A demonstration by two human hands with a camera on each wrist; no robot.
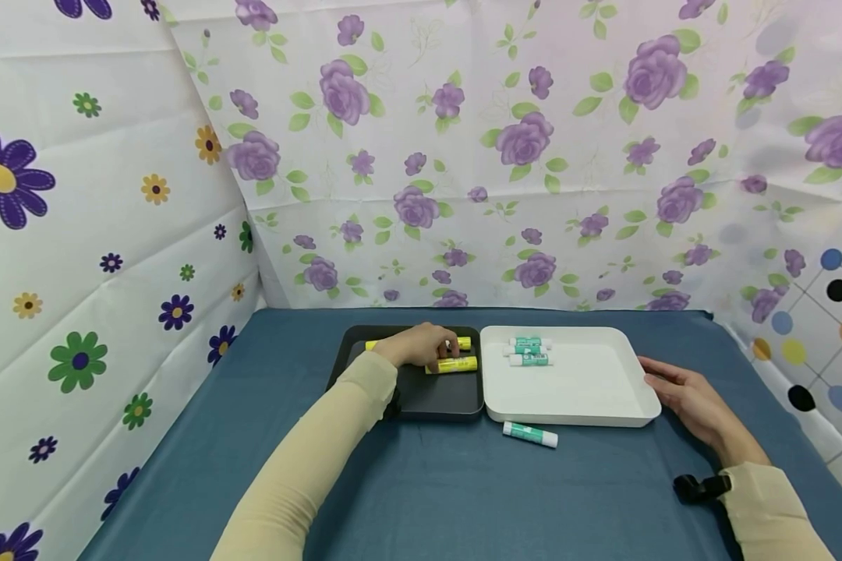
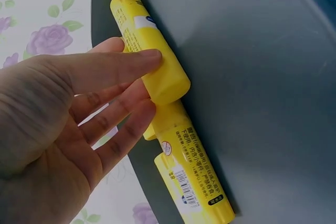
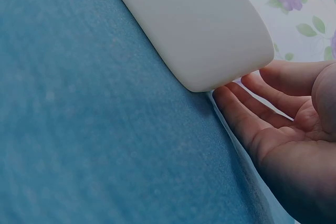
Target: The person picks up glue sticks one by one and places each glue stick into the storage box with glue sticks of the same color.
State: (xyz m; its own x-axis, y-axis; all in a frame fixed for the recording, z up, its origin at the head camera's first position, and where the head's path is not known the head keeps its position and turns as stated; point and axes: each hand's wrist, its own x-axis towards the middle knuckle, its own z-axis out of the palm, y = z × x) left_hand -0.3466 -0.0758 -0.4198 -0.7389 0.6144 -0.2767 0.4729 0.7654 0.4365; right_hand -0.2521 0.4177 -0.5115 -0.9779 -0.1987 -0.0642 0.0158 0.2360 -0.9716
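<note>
My left hand [image 1: 421,345] is over the dark grey tray [image 1: 428,401], pinching a yellow glue stick [image 1: 458,365] between thumb and fingers. In the left wrist view, the pinched glue stick [image 2: 149,48] overlaps other yellow glue sticks [image 2: 197,166] lying along the tray's side. Parts of those are hidden behind my left hand in the head view. At the right side of the white tray [image 1: 568,397], my right hand [image 1: 688,397] has its fingertips at the outer wall, thumb near the rim, fingers fairly straight. It holds no glue stick.
Several green-and-white glue sticks [image 1: 529,351] lie grouped toward the back of the white tray. Another green-and-white glue stick [image 1: 529,434] lies on the blue cloth [image 1: 463,499] in front of that tray. The trays stand side by side, before a flowered curtain [image 1: 463,156].
</note>
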